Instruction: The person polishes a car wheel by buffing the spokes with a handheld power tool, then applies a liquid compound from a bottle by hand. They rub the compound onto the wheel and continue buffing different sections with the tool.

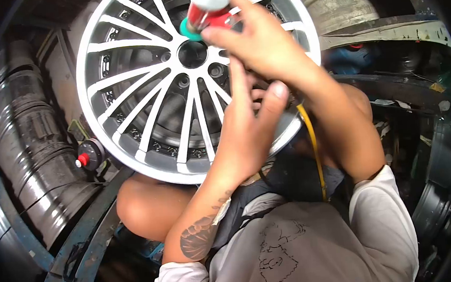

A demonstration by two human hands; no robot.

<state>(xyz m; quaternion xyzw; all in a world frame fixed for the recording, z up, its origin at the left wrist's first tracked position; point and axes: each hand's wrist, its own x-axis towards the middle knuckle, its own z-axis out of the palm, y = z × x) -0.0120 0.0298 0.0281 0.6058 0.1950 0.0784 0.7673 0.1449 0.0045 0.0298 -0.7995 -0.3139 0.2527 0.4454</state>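
A silver multi-spoke car wheel (pixel 190 167) lies face up before my knees. My right hand (pixel 246 38) is wrapped round a red tool (pixel 208 19) that looks like a spray gun, with a round silver top and a green front part. This tool sits just over the wheel's centre hole and is slightly blurred. Below it, my left hand (pixel 248 120) is over the wheel's lower right, its index finger stretched out and its thumb spread. Its other fingers curl partly out of sight; I see nothing held in them. A yellow hose (pixel 315 150) runs beneath my right forearm.
Shiny stacked wheel barrels (pixel 40 139) stand on the left, near a dark container with a red cap (pixel 89 156). Another metal barrel (pixel 334 2) is at the upper right. Blue metal frame bars (pixel 87 236) cross the lower left, and a dark rail (pixel 391 86) crosses the right.
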